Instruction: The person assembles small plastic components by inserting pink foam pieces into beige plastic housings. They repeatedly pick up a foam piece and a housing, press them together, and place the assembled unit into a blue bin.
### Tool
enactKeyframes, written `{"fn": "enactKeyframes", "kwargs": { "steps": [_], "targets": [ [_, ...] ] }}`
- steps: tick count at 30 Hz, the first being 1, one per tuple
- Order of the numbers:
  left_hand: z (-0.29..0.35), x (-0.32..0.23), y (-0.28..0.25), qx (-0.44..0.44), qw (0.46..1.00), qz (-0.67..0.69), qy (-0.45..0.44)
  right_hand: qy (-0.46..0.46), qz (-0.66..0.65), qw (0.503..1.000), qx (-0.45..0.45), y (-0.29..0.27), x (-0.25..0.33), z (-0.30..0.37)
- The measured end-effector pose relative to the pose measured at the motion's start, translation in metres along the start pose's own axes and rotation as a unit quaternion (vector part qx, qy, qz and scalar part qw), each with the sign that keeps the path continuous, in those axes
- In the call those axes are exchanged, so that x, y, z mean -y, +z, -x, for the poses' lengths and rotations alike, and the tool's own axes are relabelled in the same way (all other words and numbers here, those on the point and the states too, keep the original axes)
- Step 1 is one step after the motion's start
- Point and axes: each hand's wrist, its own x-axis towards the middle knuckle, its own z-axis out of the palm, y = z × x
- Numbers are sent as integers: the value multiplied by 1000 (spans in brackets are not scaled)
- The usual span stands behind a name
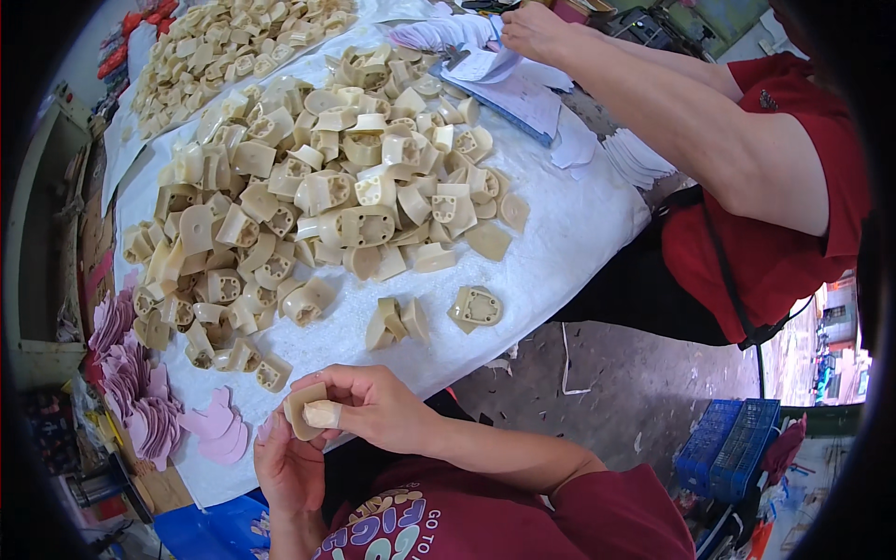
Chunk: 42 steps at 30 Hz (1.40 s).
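A beige plastic shoe heel (299, 399) is between my two hands, close to the near edge of the table. My right hand (378, 403) pinches it from the right, with the thumb, wrapped in pale tape, lying across it. From below, the closed fingers of my left hand (287, 467) hold its lower left side. Just beyond my hands, a few loose heels (385, 325) sit apart from the large heap of heels (327, 191), and a single heel (476, 307) lies with its holed face up.
White sheeting (560, 252) covers the table. Pink flat cut pieces (219, 429) lie left of my hands, with stacks of them (140, 401) along the edge. A co-worker in red (747, 205) handles papers at the far right. Blue crates (728, 448) stand on the floor.
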Motion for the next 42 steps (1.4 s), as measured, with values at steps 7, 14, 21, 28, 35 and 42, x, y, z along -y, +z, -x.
{"fn": "enactKeyframes", "kwargs": {
  "steps": [7, 14, 21, 28, 35, 42],
  "targets": [
    [2, 4, -4, 14, 1000, -21, -17, 11, 16, 1000, -7, -5, -6, 3],
    [0, 6, -3, 24, 999, -35, -20, -1, 34, 999, 1, -7, -6, 7],
    [0, 7, -1, 32, 998, -53, -21, -27, 33, 999, 17, -11, -12, 5],
    [0, 8, 2, 37, 998, -42, -20, -42, 28, 998, 26, -13, -15, 6],
    [-3, 9, -11, 8, 998, -62, -1, -65, 23, 998, 11, -6, -12, 7],
    [0, 7, 4, 27, 997, -67, -20, -92, 110, 989, 36, -14, 10, 23]
  ]
}}
